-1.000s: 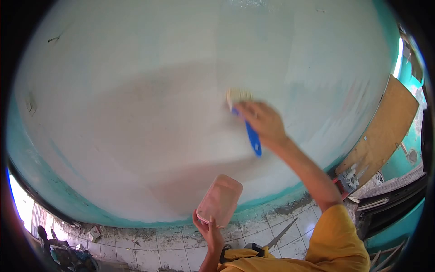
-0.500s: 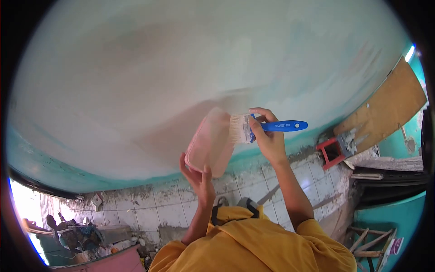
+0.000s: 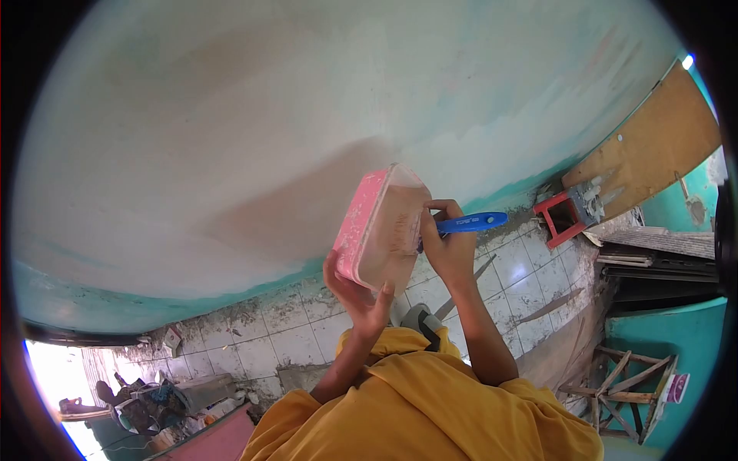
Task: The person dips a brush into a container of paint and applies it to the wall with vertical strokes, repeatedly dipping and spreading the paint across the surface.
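My left hand (image 3: 360,300) grips a pink plastic tub (image 3: 361,219) by its lower end, with the thumb over the rim. The tub is tilted, and its pink outer side is spattered with white. In my right hand (image 3: 452,250) is a wide paintbrush with a blue handle (image 3: 480,221) that points to the right. Its pale bristles (image 3: 401,234) are at the tub's open side, over the whitish inside. My right fingers hide the base of the brush head. Just beyond both hands stands a wall (image 3: 254,123) with patchy whitish paint over turquoise.
White floor tiles (image 3: 296,338), dirty along the wall, run below. To the right are a red stool-like frame (image 3: 557,219), a brown board (image 3: 649,142) and a wooden stand (image 3: 619,388). A pile of cluttered items (image 3: 150,403) lies at lower left.
The tub has turned so its pink side shows more. The brush has moved down and left relative to the tub, its bristles now at the opening. The view has shifted slightly.
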The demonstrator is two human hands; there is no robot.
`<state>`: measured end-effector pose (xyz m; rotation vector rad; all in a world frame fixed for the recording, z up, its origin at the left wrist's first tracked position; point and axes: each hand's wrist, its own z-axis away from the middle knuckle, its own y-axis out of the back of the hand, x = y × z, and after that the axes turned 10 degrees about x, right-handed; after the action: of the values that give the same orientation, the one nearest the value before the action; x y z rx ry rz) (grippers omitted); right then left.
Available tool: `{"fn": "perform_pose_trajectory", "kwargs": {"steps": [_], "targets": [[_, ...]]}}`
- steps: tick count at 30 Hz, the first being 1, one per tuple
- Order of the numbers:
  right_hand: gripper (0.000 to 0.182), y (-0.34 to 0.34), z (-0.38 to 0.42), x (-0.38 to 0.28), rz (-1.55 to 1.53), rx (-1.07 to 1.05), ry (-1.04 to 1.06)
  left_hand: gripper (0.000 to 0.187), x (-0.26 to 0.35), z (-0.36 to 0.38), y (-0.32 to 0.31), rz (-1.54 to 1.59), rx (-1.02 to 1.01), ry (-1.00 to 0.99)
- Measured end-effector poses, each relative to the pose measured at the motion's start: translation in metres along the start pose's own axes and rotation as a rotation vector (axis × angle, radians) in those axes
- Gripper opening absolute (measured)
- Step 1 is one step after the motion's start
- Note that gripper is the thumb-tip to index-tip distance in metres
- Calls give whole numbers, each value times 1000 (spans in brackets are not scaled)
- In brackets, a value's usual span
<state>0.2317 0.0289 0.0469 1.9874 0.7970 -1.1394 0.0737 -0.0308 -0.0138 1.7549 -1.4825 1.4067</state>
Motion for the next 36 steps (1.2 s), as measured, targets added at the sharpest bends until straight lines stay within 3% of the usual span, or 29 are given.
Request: {"fn": "perform_pose_trajectory", "kwargs": {"steps": [9, 13, 15, 19, 23, 24, 26, 27, 29, 33, 36], "targets": [[16, 20, 0, 5, -267, 173, -144, 107, 8, -3, -7, 81, 50, 102], [19, 23, -14, 26, -391, 352, -165, 103, 2, -3, -4, 108, 75, 154], [22, 34, -26, 13, -522, 301, -619, 102, -3, -3, -4, 142, 85, 161], [37, 48, -87, 3, -696, 264, -550, 102, 0, -11, -10, 218, 139, 204], [58, 77, -182, -59, -650, 161, -77, 98, 12, -16, -18, 242, 175, 243], [50, 86, -207, -84, -559, 140, 104, 96, 13, -17, -20, 249, 192, 254], [39, 95, -251, -129, -239, 296, 605, 96, 13, -17, -24, 248, 197, 238], [39, 99, -276, -151, -252, 297, 619, 95, 12, -18, -28, 236, 203, 240], [33, 102, -316, -188, 20, 407, 1265, 95, 12, -20, -38, 243, 219, 209], [33, 97, -334, -200, 234, 375, 1464, 94, 2, -21, -54, 240, 276, 191], [28, 82, -313, -143, 399, 21, 1427, 94, -8, -20, -64, 221, 286, 164]]}}
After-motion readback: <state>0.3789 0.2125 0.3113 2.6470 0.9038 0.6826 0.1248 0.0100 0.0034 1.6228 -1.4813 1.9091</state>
